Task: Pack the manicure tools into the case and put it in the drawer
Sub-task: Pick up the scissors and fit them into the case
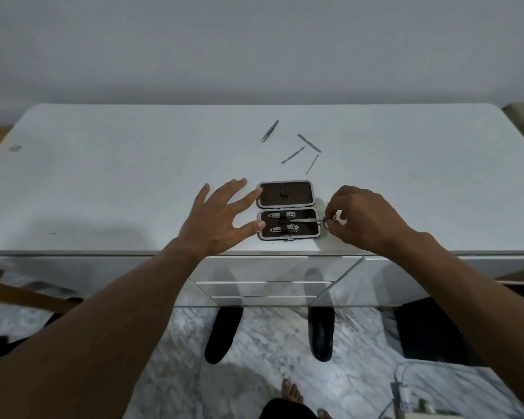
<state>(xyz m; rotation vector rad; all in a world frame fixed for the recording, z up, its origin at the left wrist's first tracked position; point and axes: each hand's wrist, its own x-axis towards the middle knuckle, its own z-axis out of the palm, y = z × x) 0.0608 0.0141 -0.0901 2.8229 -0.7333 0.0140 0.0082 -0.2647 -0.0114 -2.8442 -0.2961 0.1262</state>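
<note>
A small manicure case (288, 210) lies open near the table's front edge, its dark lining up. Two nail clippers (282, 215) sit in the lower half. My right hand (363, 220) pinches the ring handles of small scissors (307, 219), whose blades lie across the lower half from the right. My left hand (221, 219) is spread, fingertips touching the case's left edge. Beyond the case lie loose tools: tweezers (270, 131), a flat file (309, 143), a cuticle pusher (292, 155) and a thin pick (312, 164).
The white table (103, 182) backs onto a wall. Below its front edge are mirrored drawers (263, 287), shut. A wooden chair part (22, 293) stands at the left, and cables and a small device (406, 394) lie on the marble floor at the right.
</note>
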